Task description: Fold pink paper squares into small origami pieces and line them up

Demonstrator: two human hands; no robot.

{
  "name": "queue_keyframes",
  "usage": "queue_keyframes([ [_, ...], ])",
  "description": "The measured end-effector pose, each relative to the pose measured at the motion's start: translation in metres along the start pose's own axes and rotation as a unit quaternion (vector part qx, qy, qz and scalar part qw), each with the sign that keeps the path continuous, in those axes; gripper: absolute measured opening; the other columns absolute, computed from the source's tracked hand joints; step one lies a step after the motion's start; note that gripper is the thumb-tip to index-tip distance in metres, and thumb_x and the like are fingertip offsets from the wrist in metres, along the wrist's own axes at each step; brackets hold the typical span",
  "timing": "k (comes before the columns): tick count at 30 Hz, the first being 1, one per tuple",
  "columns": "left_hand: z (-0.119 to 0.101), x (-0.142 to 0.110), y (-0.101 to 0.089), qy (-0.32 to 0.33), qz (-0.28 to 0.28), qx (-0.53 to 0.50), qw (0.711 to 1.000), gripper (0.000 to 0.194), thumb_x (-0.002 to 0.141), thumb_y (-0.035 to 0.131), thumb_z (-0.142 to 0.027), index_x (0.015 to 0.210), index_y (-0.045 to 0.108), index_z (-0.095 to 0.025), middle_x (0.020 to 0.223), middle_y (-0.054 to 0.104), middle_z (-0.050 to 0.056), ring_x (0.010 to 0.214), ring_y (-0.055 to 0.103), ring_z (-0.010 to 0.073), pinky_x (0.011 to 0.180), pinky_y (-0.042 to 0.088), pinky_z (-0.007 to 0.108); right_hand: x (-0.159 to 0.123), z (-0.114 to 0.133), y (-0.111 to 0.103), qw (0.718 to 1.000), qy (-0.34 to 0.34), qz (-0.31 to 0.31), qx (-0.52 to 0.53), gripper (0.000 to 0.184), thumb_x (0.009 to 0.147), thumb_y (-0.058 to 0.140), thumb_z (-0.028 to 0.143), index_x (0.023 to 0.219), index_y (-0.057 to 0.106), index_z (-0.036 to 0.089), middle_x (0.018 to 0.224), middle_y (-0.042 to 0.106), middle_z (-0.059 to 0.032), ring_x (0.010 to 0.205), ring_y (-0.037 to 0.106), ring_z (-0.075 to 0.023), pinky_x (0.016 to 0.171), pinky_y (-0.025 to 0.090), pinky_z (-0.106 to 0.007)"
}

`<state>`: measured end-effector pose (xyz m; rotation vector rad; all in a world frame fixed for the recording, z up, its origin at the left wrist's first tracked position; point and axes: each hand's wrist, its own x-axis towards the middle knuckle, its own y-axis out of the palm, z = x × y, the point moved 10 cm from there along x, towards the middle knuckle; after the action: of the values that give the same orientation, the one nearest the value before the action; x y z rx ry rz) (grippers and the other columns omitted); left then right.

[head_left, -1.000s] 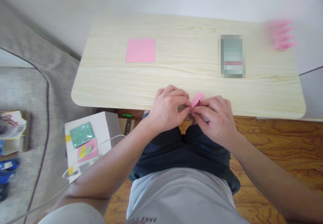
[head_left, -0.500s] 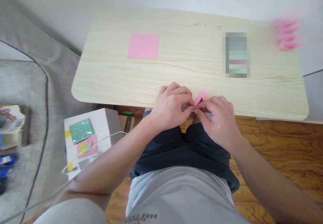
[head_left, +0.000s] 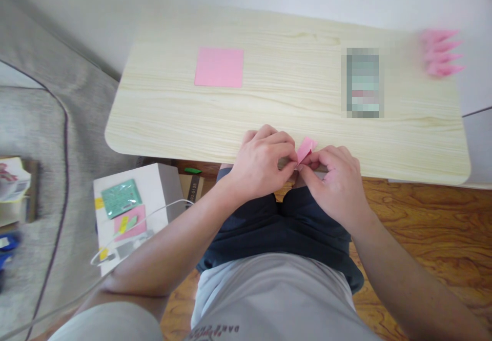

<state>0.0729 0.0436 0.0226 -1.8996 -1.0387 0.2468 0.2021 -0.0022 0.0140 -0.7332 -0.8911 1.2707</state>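
Observation:
A small folded piece of pink paper is pinched between my two hands at the front edge of the table. My left hand grips its lower left tip with thumb and forefinger. From the other side, the thumb and forefinger of my right hand pinch the same lower end. A darker pink fold shows along the paper's right side. My fingertips hide its lower end. Farther back on the table lies a flat pink sheet of paper, touched by neither hand.
The pale wooden table has rounded front corners. A blurred-out rectangular object lies right of centre. Several pointed pink folded-paper pieces stand at the far right. A white box at lower left bears a green packet and a white cable.
Both hands stay pinched on the folded paper, with small shifts of the right fingers at its lower end. The whole view has shifted slightly.

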Motion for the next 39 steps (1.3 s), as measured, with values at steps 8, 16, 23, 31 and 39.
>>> queue_keyframes([
  [8,0.0,0.0,0.0,-0.001,0.003,0.0,1.0,0.008,0.09,0.067,-0.026,0.087,0.074,-0.024,0.11,0.075,0.002,0.11,0.056,0.0261,0.094,0.038,0.045,0.001,-0.001,0.001,1.0,0.008,0.003,0.005,0.008,0.087,0.073,0.027,0.082,0.067,0.024,0.084,0.069,-0.0024,0.09,0.058,-0.0258,0.082,0.038,-0.041],
  [16,-0.001,-0.004,0.0,0.0,-0.016,-0.001,1.0,0.009,0.091,0.067,-0.025,0.086,0.074,-0.024,0.11,0.076,0.001,0.109,0.058,0.0249,0.097,0.038,0.045,-0.013,0.008,-0.002,0.997,-0.026,-0.059,-0.042,0.008,0.094,0.068,0.03,0.088,0.065,0.024,0.081,0.066,-0.0038,0.088,0.056,-0.0272,0.079,0.035,-0.042],
  [23,-0.009,-0.015,0.0,-0.006,-0.066,0.009,0.998,0.01,0.093,0.067,-0.028,0.09,0.075,-0.025,0.111,0.078,0.0,0.112,0.06,0.0241,0.103,0.038,0.046,-0.02,0.01,0.001,0.995,-0.03,-0.085,-0.028,0.007,0.096,0.065,0.024,0.088,0.064,0.024,0.082,0.068,-0.0041,0.09,0.058,-0.0276,0.079,0.036,-0.044],
  [31,-0.01,-0.015,-0.001,-0.024,-0.097,0.03,0.995,0.01,0.093,0.066,-0.024,0.088,0.074,-0.024,0.107,0.078,0.0,0.109,0.062,0.0227,0.101,0.04,0.045,-0.011,-0.014,-0.026,0.984,-0.048,-0.119,0.125,0.008,0.096,0.065,0.022,0.097,0.072,0.025,0.089,0.068,-0.0043,0.088,0.063,-0.0238,0.084,0.049,-0.044],
  [39,-0.002,0.003,-0.005,-0.01,-0.069,0.051,0.996,0.008,0.09,0.068,-0.022,0.09,0.075,-0.025,0.109,0.075,0.002,0.111,0.058,0.0245,0.098,0.042,0.044,0.022,-0.02,-0.023,0.985,-0.154,-0.009,0.082,0.013,0.095,0.069,0.029,0.105,0.077,0.027,0.11,0.074,-0.006,0.106,0.062,-0.028,0.097,0.048,-0.049],
])
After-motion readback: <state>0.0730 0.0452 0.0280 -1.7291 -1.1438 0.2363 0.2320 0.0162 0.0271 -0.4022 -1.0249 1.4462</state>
